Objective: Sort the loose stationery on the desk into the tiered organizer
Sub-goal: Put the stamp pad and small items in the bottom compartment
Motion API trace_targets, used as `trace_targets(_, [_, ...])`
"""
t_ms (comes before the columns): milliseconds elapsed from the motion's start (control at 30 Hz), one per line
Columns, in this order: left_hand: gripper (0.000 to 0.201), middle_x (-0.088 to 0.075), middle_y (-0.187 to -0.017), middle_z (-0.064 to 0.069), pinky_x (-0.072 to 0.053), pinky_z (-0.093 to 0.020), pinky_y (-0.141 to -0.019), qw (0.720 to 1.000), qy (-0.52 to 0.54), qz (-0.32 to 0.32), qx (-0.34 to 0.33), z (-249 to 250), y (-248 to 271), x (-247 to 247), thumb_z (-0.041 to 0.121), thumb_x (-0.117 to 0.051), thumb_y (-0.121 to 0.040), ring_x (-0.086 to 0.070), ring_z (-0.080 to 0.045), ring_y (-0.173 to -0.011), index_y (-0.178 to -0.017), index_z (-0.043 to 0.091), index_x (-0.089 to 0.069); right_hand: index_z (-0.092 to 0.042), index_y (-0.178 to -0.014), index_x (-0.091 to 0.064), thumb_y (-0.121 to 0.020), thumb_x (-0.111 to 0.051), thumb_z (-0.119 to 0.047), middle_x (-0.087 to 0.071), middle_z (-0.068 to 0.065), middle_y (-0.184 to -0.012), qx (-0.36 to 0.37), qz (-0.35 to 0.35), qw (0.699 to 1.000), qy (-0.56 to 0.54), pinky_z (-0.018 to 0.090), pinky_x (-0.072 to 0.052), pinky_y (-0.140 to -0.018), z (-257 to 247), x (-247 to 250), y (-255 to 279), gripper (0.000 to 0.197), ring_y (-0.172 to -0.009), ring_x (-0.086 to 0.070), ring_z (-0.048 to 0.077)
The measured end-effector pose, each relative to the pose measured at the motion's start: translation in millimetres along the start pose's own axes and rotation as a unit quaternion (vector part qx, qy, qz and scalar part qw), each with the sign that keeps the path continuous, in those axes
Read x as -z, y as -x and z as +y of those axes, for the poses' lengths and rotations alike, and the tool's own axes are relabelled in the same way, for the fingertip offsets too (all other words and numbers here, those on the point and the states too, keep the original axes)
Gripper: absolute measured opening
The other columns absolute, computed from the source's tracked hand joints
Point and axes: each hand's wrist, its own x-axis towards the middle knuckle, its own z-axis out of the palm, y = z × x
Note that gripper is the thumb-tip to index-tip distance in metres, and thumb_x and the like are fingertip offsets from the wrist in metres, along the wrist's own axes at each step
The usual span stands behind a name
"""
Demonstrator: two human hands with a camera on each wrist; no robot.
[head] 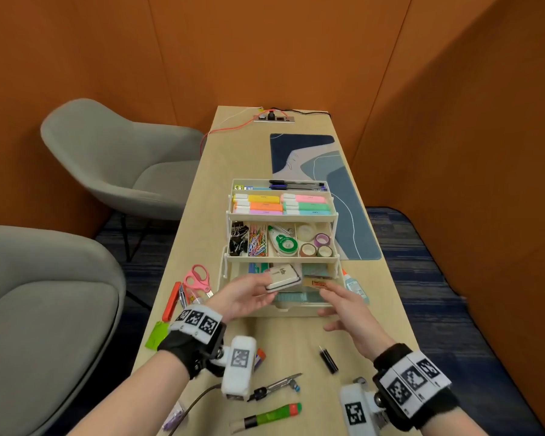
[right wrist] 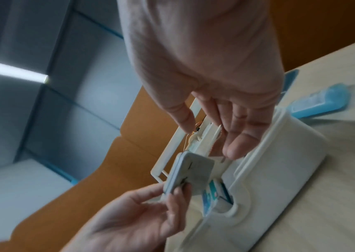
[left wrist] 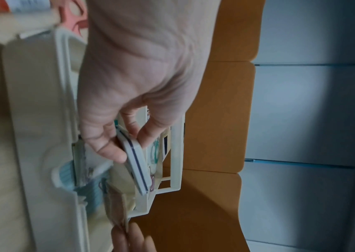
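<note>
Left hand (head: 243,297) pinches flat white ink-pad case (head: 283,277) — long axis across, tilted — just above tiered organizer (head: 334,212) bottom tray, right hand (head: 346,313) open, empty, just beside it — left nearer.

We saw a desk (head: 199,196) carrying the organizer (head: 282,212); scissors (head: 197,280) lay left of it, a mat (head: 343,190) behind-right, a compass (head: 276,387) and marker (head: 266,416) nearer us.
</note>
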Motion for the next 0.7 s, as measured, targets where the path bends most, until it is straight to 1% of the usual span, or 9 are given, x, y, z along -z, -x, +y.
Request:
trace_targets(100, [0.015, -0.058, -0.094, -0.016, -0.054, -0.018, -0.056, 1.0, -0.011, 0.006, -0.02, -4, 8, 6, -0.002, -0.051, -0.092, -0.057, -0.019, -0.076, -0.106, 0.002, -0.054, -0.022, -0.146, -0.031, -0.095, -0.05, -0.028, -0.05, 0.001, -0.129, 0.012, 0.011, 0.993, 0.117, 0.022, -0.049, -0.052, -1, -8, -14, 0.055, -0.087, -0.057, 0.016])
trace_targets(167, [0.011, -0.057, -0.093, -0.017, -0.055, -0.018, -0.055, 1.0, -0.004, 0.011, -0.026, -6, 11, 8, -0.003, -0.05, -0.092, -0.057, -0.02, -0.076, -0.101, 0.002, -0.052, -0.023, -0.146, -0.029, -0.094, -0.05, -0.029, -0.047, 0.003, -0.134, 0.016, 0.019, 0.987, 0.158, 0.02, -0.048, -0.049, -2, -10, -24, 0.056, -0.088, -0.056, 0.016])
trace_targets(300, [0.01, -0.057, -0.095, -0.019, -0.055, -0.019, -0.051, 0.999, -0.002, 0.013, -0.036, -8, 13, 10, -0.005, -0.05, -0.092, -0.057, -0.023, -0.076, -0.096, 0.004, -0.049, -0.02, -0.146, -0.032, -0.095, -0.05, -0.028, -0.047, 0.004, -0.133, 0.017, 0.031, 0.986, 0.165, 0.021, -0.049, -0.046, -1, -8, -36, 0.055, -0.085, -0.058, 0.017])
trace_targets(400, [0.013, -0.058, -0.097, -0.019, -0.055, -0.019, -0.052, 0.999, -0.007, 0.008, -0.038, -8, 13, 11, -0.004, -0.051, -0.091, -0.058, -0.023, -0.077, -0.101, 0.005, -0.048, -0.018, -0.148, -0.025, -0.094, -0.05, -0.032, -0.048, 0.004, -0.125, -0.024, 0.013, 0.984, 0.174, 0.022, -0.049, -0.044, 2, -8, -43, 0.06, -0.082, -0.058, 0.017])
trace_targets(467, [0.013, -0.058, -0.096, -0.018, -0.055, -0.019, -0.053, 0.999, -0.012, 0.005, -0.038, -9, 13, 10, -0.003, -0.051, -0.092, -0.059, -0.022, -0.077, -0.101, 0.005, -0.048, -0.015, -0.147, -0.026, -0.094, -0.05, -0.034, -0.05, 0.005, -0.121, -0.051, -0.006, 0.979, 0.198, 0.024, -0.049, -0.043, 2, -9, -49, 0.061, -0.075, -0.059, 0.017])
trace_targets(533, [0.012, -0.058, -0.099, -0.019, -0.055, -0.02, -0.053, 0.999, -0.01, 0.004, -0.036, -9, 14, 8, -0.003, -0.05, -0.092, -0.058, -0.023, -0.078, -0.1, 0.004, -0.048, -0.011, -0.141, -0.035, -0.095, -0.049, -0.032, -0.054, 0.008, -0.112, -0.073, -0.014, 0.974, 0.213, 0.023, -0.047, -0.038, -4, -8, -56, 0.053, -0.065, -0.06, 0.017])
trace_targets(600, [0.01, -0.058, -0.1, -0.019, -0.055, -0.02, -0.052, 0.999, -0.011, 0.002, -0.039, -9, 14, 6, -0.004, -0.05, -0.092, -0.058, -0.023, -0.079, -0.098, 0.004, -0.049, -0.004, -0.126, -0.046, -0.095, -0.047, -0.028, -0.055, 0.009, -0.098, -0.1, -0.025, 0.966, 0.239, 0.021, -0.045, -0.036, -15, -8, -61, 0.039, -0.058, -0.059, 0.017])
trace_targets(667, [0.01, -0.058, -0.099, -0.018, -0.055, -0.02, -0.052, 0.999, -0.015, 0.001, -0.043, -9, 14, 5, -0.004, -0.05, -0.093, -0.058, -0.023, -0.079, -0.097, 0.006, -0.05, -0.002, -0.106, -0.053, -0.094, -0.045, -0.023, -0.055, 0.01, -0.085, -0.099, -0.023, 0.944, 0.314, 0.023, -0.046, -0.041, -23, -6, -65, 0.025, -0.061, -0.06, 0.023])
trace_targets(700, [0.01, -0.059, -0.098, -0.018, -0.055, -0.02, -0.053, 0.999, -0.018, 0.001, -0.044, -9, 14, 5, -0.004, -0.05, -0.093, -0.058, -0.023, -0.079, -0.096, 0.006, -0.05, -0.003, -0.1, -0.055, -0.093, -0.043, -0.021, -0.057, 0.012, -0.085, -0.08, -0.009, 0.926, 0.37, 0.025, -0.049, -0.048, -24, -6, -66, 0.023, -0.069, -0.061, 0.027])
